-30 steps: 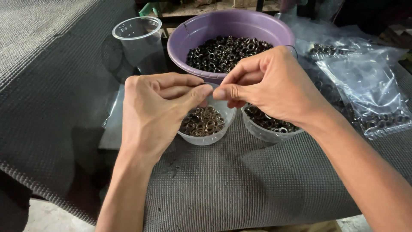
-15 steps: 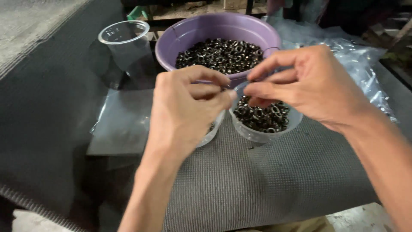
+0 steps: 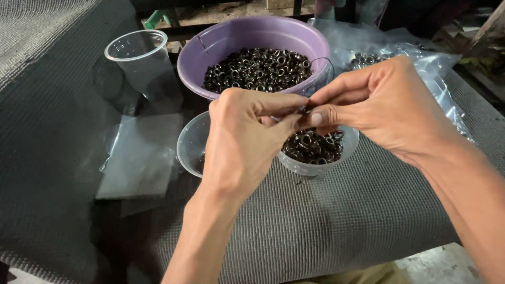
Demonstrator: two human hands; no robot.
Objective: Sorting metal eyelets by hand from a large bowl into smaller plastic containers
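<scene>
Pinching one small metal eyelet (image 3: 304, 110) between both hands: left hand (image 3: 242, 139) and right hand (image 3: 386, 108) meet fingertip to fingertip, equally close, above the two small clear cups (image 3: 315, 150). Eyelet's axis I cannot tell. Purple bowl (image 3: 252, 39) of eyelets lies just beyond; one empty tall cup (image 3: 139, 60) far left; counter (image 3: 342, 221) below.

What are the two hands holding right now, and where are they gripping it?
The left hand and right hand pinch one small dark metal ring between their fingertips; which part cannot be told.

Purple bowl (image 3: 247, 39), dark metallic eyelets (image 3: 258, 68), clear cup (image 3: 142, 60), grey woven mat (image 3: 336, 226).
</scene>
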